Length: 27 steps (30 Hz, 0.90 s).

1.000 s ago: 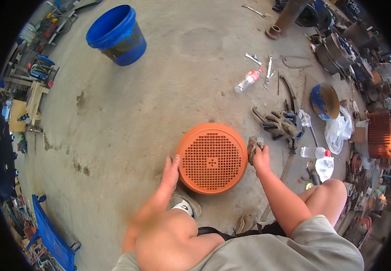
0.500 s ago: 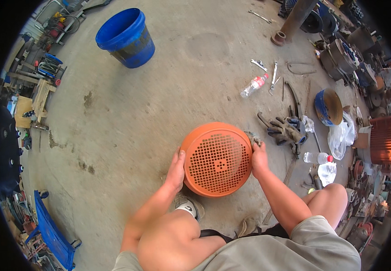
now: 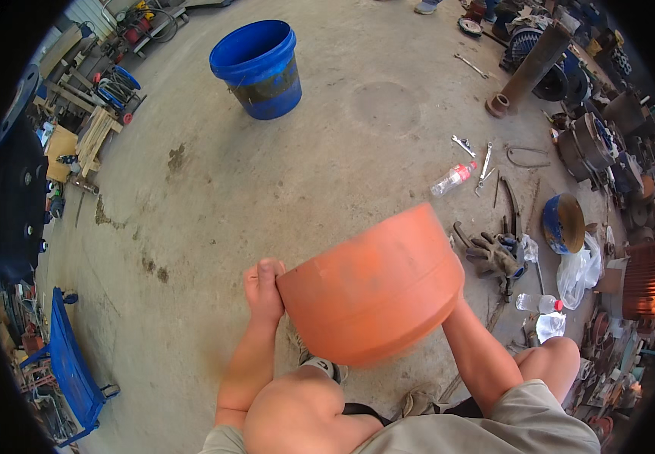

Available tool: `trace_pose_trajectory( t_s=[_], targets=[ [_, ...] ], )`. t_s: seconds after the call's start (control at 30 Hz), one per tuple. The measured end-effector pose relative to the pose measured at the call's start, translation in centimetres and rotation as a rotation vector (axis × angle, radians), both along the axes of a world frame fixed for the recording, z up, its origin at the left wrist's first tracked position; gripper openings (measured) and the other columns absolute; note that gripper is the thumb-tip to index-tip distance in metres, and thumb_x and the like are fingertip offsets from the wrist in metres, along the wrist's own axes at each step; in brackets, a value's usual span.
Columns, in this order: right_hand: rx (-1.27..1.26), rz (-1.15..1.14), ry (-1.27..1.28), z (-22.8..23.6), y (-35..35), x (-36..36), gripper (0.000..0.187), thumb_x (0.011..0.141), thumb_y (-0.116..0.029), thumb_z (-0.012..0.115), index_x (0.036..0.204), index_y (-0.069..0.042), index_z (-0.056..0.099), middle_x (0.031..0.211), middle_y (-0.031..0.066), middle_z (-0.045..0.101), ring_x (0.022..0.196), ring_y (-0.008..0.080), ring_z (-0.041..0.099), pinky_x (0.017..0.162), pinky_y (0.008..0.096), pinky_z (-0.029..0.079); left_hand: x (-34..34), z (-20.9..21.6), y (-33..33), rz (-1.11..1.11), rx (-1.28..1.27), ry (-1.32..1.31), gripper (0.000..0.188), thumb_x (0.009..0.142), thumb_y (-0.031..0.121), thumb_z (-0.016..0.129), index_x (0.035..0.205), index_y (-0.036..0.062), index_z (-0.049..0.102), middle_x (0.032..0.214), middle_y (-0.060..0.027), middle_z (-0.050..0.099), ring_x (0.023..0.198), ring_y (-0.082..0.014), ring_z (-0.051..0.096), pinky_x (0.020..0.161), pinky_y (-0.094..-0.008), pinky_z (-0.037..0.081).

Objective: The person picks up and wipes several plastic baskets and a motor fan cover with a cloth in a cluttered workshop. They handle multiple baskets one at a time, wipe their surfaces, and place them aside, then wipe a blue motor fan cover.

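A blue bucket (image 3: 261, 68) stands upright on the concrete floor (image 3: 191, 197), well apart from the tools at the right. A clear plastic bottle with a red cap (image 3: 452, 178) lies on its side near a few wrenches (image 3: 473, 155). A pair of dark work gloves (image 3: 492, 256) lies crumpled beside a blue round casing (image 3: 564, 222) and a white plastic bag (image 3: 579, 274). Two more clear bottles (image 3: 539, 314) lie just below the gloves. A ribbed red motor housing (image 3: 643, 280) sits at the far right. A blue crate (image 3: 70, 372) stands at the lower left, wooden pallets (image 3: 89, 140) at the upper left.
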State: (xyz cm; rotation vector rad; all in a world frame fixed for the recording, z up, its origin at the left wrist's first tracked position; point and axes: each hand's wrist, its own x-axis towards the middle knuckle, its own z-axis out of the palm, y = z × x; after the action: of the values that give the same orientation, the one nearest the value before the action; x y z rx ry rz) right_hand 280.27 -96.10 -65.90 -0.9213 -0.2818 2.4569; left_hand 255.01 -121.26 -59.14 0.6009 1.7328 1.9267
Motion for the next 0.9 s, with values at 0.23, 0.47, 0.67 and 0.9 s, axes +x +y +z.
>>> trace_pose_trajectory(
  t_s=[0.23,0.47,0.67,0.9],
  targets=[
    [0.261,0.192,-0.122,5.6,4.6,-4.3,0.039,0.111,-0.033,0.044,0.141,-0.008,0.051,0.13,0.0069,0.063,0.116,0.0209,0.063,0.097,0.0366,0.052,0.2,1.5,-0.1,0.119,0.103,0.084,0.066,0.107,0.051,0.052,0.06,0.008,0.034,0.057,0.0021,0.035,0.056,-0.0102,0.032,0.051,-0.0314,0.023],
    [1.313,0.3,-0.452,13.5,0.0,-9.0,0.029,0.103,-0.02,0.062,0.128,-0.006,0.057,0.118,0.0072,0.064,0.106,0.0137,0.058,0.094,0.0322,0.049,-0.6,4.0,0.1,0.367,-0.046,0.254,0.062,0.104,0.045,0.062,0.063,0.0065,0.037,0.06,0.0048,0.041,0.059,-0.0072,0.034,0.052,-0.0308,0.024],
    [2.263,0.363,-0.268,16.1,-9.2,-10.7,0.031,0.079,-0.022,0.078,0.104,-0.01,0.064,0.142,0.0103,0.061,0.12,0.0334,0.059,0.111,0.0581,0.037,-0.1,6.0,3.6,0.35,-0.307,0.247,0.059,0.104,0.04,0.064,0.063,0.0022,0.044,0.062,0.0049,0.043,0.062,-0.0075,0.036,0.052,-0.0311,0.028],
    [1.031,0.677,-0.365,17.9,2.9,-14.1,0.04,0.104,-0.03,0.051,0.138,-0.01,0.057,0.115,0.0116,0.071,0.103,0.0225,0.066,0.098,0.0374,0.049,1.4,10.4,-0.1,0.551,-0.286,0.412,0.062,0.106,0.041,0.059,0.06,0.0025,0.043,0.056,0.0048,0.039,0.058,-0.0085,0.033,0.051,-0.0327,0.026]
  ],
)
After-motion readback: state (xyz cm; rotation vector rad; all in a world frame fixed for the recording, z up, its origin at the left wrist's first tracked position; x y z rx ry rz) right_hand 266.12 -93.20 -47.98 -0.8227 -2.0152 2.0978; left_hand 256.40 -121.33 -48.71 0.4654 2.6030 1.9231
